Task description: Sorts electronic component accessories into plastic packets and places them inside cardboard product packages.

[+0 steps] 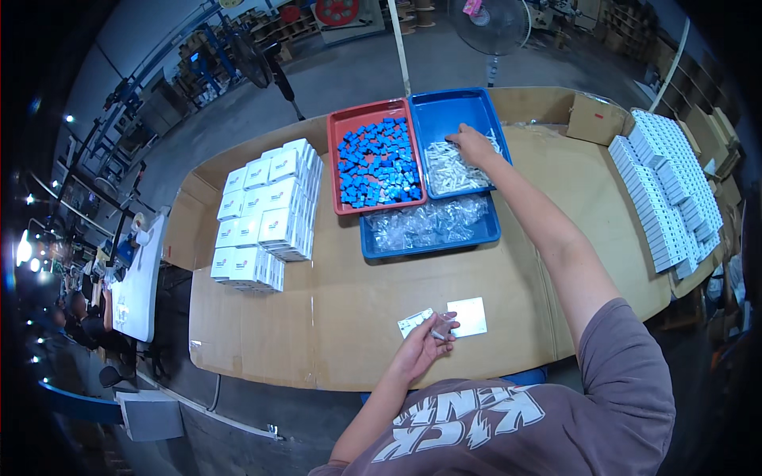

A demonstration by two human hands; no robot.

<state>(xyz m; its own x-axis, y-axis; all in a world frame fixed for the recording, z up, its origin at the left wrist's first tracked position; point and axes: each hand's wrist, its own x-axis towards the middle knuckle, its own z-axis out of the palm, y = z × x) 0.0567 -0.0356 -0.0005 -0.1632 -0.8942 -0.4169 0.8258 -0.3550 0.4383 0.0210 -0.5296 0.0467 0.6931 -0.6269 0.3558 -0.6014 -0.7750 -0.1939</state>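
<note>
Well, right hand [474, 147] at white pieces [449, 174].

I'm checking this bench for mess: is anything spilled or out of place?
Nothing stands out: the blue pieces lie inside the red tray, the white pieces inside the blue tray beside it.

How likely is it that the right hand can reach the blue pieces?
Probably yes: the right hand is over the blue tray beside the red tray, with only rims between it and the blue pieces.
</note>
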